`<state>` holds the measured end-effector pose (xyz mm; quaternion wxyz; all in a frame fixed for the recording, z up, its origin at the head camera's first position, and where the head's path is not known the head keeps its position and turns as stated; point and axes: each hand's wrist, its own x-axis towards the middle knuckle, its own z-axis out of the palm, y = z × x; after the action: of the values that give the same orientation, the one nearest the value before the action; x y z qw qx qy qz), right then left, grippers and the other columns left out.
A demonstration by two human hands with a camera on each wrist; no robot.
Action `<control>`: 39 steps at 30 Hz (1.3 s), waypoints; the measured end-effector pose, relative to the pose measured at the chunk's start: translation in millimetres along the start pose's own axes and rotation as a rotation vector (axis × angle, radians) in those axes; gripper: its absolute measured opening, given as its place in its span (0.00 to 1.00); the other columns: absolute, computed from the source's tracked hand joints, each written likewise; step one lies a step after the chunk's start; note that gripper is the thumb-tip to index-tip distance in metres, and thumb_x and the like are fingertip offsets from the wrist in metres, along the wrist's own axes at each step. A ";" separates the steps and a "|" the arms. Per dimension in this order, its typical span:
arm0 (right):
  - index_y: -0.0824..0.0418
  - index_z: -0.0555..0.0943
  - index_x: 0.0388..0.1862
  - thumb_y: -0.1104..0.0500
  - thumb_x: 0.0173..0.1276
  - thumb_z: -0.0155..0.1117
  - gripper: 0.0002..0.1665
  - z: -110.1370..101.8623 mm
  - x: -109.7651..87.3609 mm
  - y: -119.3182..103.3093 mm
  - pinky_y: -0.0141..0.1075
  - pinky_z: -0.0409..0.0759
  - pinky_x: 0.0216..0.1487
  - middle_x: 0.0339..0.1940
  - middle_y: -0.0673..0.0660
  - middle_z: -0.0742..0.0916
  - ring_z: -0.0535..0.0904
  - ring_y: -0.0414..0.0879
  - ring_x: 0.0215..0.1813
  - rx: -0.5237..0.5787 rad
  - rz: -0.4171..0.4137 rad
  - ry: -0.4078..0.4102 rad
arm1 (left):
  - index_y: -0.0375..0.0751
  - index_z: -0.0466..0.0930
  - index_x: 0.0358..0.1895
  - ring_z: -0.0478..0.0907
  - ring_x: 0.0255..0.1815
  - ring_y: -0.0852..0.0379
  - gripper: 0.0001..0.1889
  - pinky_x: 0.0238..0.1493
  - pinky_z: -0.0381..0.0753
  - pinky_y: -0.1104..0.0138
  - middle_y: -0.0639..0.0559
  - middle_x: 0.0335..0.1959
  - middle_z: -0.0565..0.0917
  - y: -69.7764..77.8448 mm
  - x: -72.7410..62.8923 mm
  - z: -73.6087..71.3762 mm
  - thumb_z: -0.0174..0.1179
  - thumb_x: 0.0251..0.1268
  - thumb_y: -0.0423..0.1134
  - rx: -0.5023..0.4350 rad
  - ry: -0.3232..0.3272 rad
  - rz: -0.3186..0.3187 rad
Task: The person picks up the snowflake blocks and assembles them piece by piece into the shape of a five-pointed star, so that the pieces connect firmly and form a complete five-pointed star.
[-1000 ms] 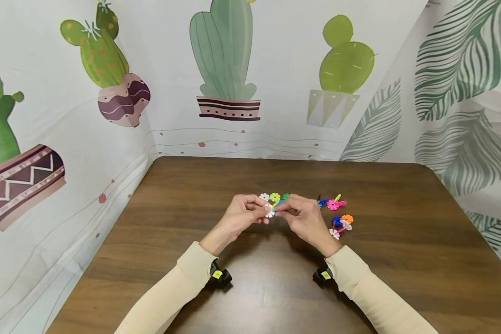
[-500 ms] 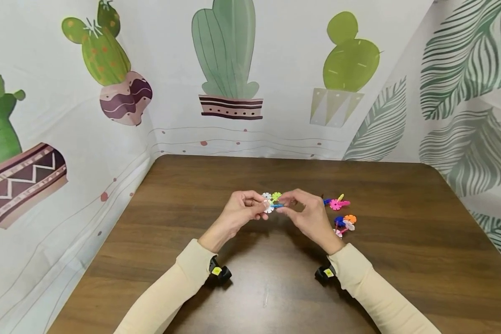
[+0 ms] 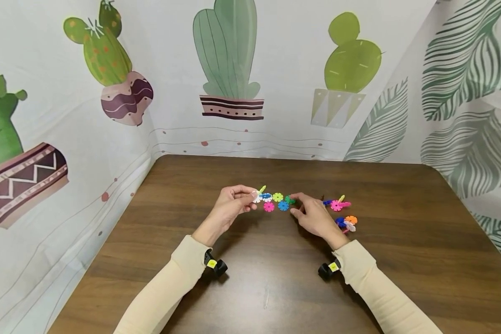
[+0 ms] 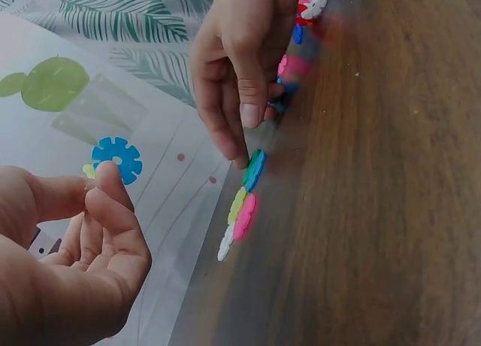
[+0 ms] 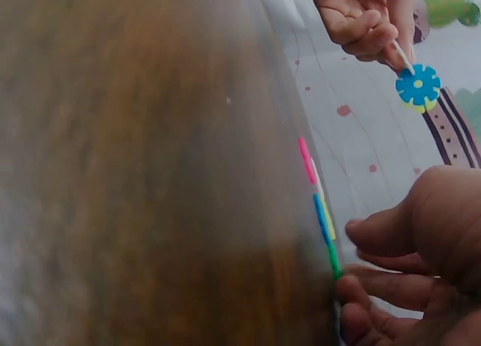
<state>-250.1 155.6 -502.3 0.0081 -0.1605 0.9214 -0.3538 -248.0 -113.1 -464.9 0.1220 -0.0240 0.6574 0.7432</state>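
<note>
My left hand (image 3: 230, 208) pinches the edge of a white notched snowflake disc (image 3: 256, 197), raised above the table. A blue notched disc (image 4: 116, 162) and a yellow-green one (image 3: 262, 189) are slotted to it. To the right, my right hand (image 3: 316, 217) reaches down with its fingertips at a green disc (image 3: 289, 200); its thumb stands apart from the disc. Beside that lie a blue disc (image 3: 283, 206), a lime disc (image 3: 277, 197) and a pink disc (image 3: 269, 207). Another white disc (image 4: 225, 242) lies at the end of this group, partly covered in the head view.
Right of my right hand lie joined discs with a pink one (image 3: 336, 205) in front. Nearer sits a second joined cluster with an orange disc (image 3: 351, 220). The brown wooden table (image 3: 250, 278) ends at a cactus-print cloth (image 3: 284, 139) behind.
My left hand has moved left with the joined discs, apart from my right hand. My right hand has let go of the blue disc and lowered to the green one.
</note>
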 end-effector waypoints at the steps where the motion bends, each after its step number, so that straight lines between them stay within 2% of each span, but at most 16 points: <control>1: 0.62 0.81 0.68 0.61 0.79 0.66 0.21 -0.5 -0.2 -0.7 0.39 0.78 0.39 0.41 0.59 0.89 0.81 0.47 0.38 -0.020 -0.010 0.009 | 0.28 0.85 0.54 0.85 0.26 0.61 0.10 0.31 0.82 0.75 0.53 0.32 0.89 -0.1 0.3 0.4 0.66 0.74 0.28 -0.001 -0.003 -0.002; 4: 0.63 0.83 0.63 0.62 0.77 0.68 0.18 -1.0 -1.2 -2.6 0.44 0.81 0.42 0.49 0.61 0.90 0.83 0.49 0.40 -0.062 -0.028 0.051 | 0.28 0.85 0.54 0.85 0.26 0.61 0.11 0.31 0.81 0.75 0.54 0.31 0.89 -0.7 0.4 1.8 0.66 0.74 0.28 0.001 -0.011 -0.008; 7: 0.65 0.84 0.63 0.61 0.77 0.68 0.19 0.0 -2.1 -1.9 0.54 0.85 0.53 0.60 0.67 0.87 0.85 0.57 0.49 -0.108 -0.021 0.056 | 0.28 0.85 0.54 0.84 0.25 0.61 0.10 0.31 0.81 0.75 0.55 0.30 0.89 -1.5 -0.8 3.2 0.66 0.74 0.28 0.009 -0.030 -0.013; 10: 0.66 0.85 0.62 0.59 0.77 0.69 0.19 1.7 -3.1 -0.9 0.61 0.82 0.62 0.63 0.70 0.83 0.83 0.64 0.59 -0.154 -0.012 0.032 | 0.28 0.85 0.53 0.84 0.25 0.61 0.10 0.31 0.81 0.74 0.56 0.29 0.89 -2.2 -2.5 4.6 0.66 0.74 0.29 0.022 -0.053 -0.013; 12: 0.66 0.87 0.57 0.60 0.76 0.70 0.15 1.9 -4.0 -2.1 0.63 0.80 0.65 0.62 0.70 0.82 0.80 0.66 0.63 -0.169 -0.015 0.022 | 0.29 0.85 0.53 0.84 0.25 0.61 0.10 0.32 0.81 0.73 0.56 0.29 0.89 -3.0 -2.4 4.9 0.66 0.74 0.29 0.027 -0.065 -0.012; 16: 0.64 0.87 0.45 0.61 0.73 0.73 0.07 1.3 -4.6 -4.7 0.61 0.80 0.62 0.56 0.67 0.83 0.80 0.63 0.59 -0.161 -0.022 0.004 | 0.29 0.85 0.53 0.84 0.25 0.62 0.09 0.33 0.82 0.73 0.56 0.29 0.89 -4.2 -2.4 4.9 0.66 0.75 0.29 0.030 -0.085 -0.011; 22: 0.61 0.83 0.42 0.61 0.74 0.73 0.06 0.0 -3.6 -5.1 0.45 0.81 0.46 0.37 0.57 0.88 0.81 0.48 0.38 -0.066 -0.001 -0.013 | 0.29 0.85 0.54 0.85 0.26 0.62 0.09 0.33 0.82 0.74 0.56 0.30 0.89 -3.9 -4.2 5.7 0.65 0.76 0.29 0.056 -0.121 -0.019; 24: 0.60 0.83 0.41 0.61 0.74 0.73 0.06 -1.1 -3.9 -5.3 0.41 0.79 0.42 0.34 0.55 0.88 0.80 0.45 0.34 -0.017 0.005 0.009 | 0.29 0.84 0.54 0.85 0.26 0.62 0.10 0.33 0.82 0.74 0.56 0.30 0.89 -3.5 -4.5 6.2 0.65 0.76 0.29 0.063 -0.124 -0.019; 28: 0.60 0.85 0.43 0.61 0.73 0.74 0.05 -2.4 -4.8 -7.7 0.38 0.80 0.43 0.35 0.55 0.89 0.83 0.45 0.35 0.048 -0.001 0.107 | 0.29 0.84 0.54 0.85 0.26 0.62 0.10 0.34 0.82 0.73 0.56 0.30 0.89 -4.0 -4.7 5.9 0.65 0.76 0.30 0.091 -0.129 -0.002; 31: 0.59 0.88 0.44 0.61 0.72 0.75 0.05 -3.2 -5.2 -11.5 0.36 0.80 0.41 0.34 0.56 0.91 0.84 0.45 0.35 0.087 -0.043 0.216 | 0.30 0.86 0.52 0.86 0.27 0.59 0.09 0.34 0.83 0.71 0.50 0.30 0.89 -4.6 -4.7 5.3 0.66 0.75 0.31 0.176 -0.134 0.076; 34: 0.58 0.89 0.44 0.61 0.72 0.76 0.04 -4.8 -5.9 -17.2 0.32 0.79 0.38 0.34 0.55 0.92 0.83 0.43 0.33 0.146 -0.102 0.305 | 0.33 0.88 0.49 0.87 0.30 0.46 0.07 0.34 0.84 0.68 0.38 0.32 0.90 -3.1 -7.5 5.9 0.68 0.74 0.32 0.321 -0.129 0.219; 36: 0.58 0.90 0.45 0.62 0.71 0.76 0.05 -6.2 -6.8 -21.5 0.28 0.80 0.38 0.34 0.56 0.92 0.83 0.41 0.33 0.203 -0.139 0.339 | 0.36 0.90 0.47 0.87 0.33 0.37 0.06 0.33 0.84 0.68 0.34 0.35 0.90 -1.5 -9.8 6.9 0.69 0.73 0.33 0.412 -0.117 0.314; 39: 0.59 0.90 0.46 0.62 0.71 0.76 0.07 -8.4 -8.9 -28.3 0.25 0.82 0.37 0.36 0.57 0.93 0.86 0.44 0.33 0.283 -0.186 0.358 | 0.43 0.91 0.46 0.87 0.36 0.33 0.04 0.31 0.81 0.71 0.37 0.36 0.92 2.3 -14.0 9.9 0.70 0.73 0.35 0.505 -0.096 0.407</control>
<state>-234.5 143.9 -478.4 -0.1657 -0.1766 0.8306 -0.5015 -233.7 -105.8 -458.6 0.0037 0.1740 0.8058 0.5661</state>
